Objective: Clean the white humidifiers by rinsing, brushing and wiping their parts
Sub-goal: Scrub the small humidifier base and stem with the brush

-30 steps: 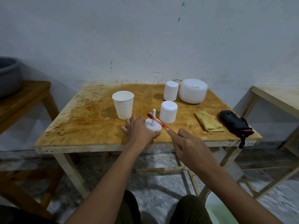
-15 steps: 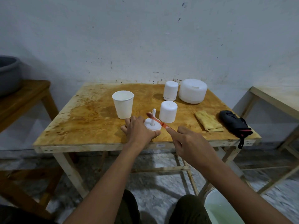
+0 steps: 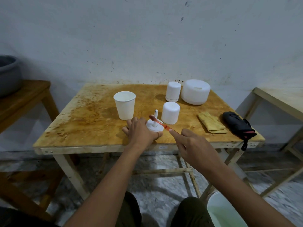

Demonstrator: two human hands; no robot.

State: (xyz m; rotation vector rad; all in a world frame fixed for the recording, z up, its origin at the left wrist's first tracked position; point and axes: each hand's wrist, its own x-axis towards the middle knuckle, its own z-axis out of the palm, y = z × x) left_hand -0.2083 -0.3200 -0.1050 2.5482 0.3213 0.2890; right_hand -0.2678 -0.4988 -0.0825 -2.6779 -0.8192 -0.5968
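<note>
- The left hand (image 3: 141, 130) reaches straight forward, palm down, near the middle of the front edge of the stained wooden table (image 3: 91, 122). Its fingers and thumb are curled round the rim of the white round humidifier base (image 3: 155, 127), pinning it flat on the tabletop.
- A thin white stem (image 3: 155, 117) stands upright from the centre of that base.
- The right hand (image 3: 195, 148) comes in from the right, its back turned up, and grips the red toothbrush (image 3: 159, 122). The forefinger lies stretched along the handle and the other fingers are folded under it; the thumb is hidden.
- The toothbrush slants up and leftward, its head at the stem above the disc. Whether the bristles touch it cannot be told.
- A white paper cup (image 3: 125, 105) stands upright just behind the left hand.
- A white cylindrical cover (image 3: 170, 113) stands just right of the base.
- Near the back edge, a white cylindrical humidifier (image 3: 173, 91) stands beside a large round white humidifier (image 3: 195, 92).
- A folded yellow cloth (image 3: 211, 122) lies toward the front right corner, with a black pouch (image 3: 237, 125) at the right edge, its strap hanging over.
- A white bucket (image 3: 218, 210) stands on the floor under the right forearm.
- A grey basin (image 3: 8, 74) sits on a wooden side table at the left.
</note>
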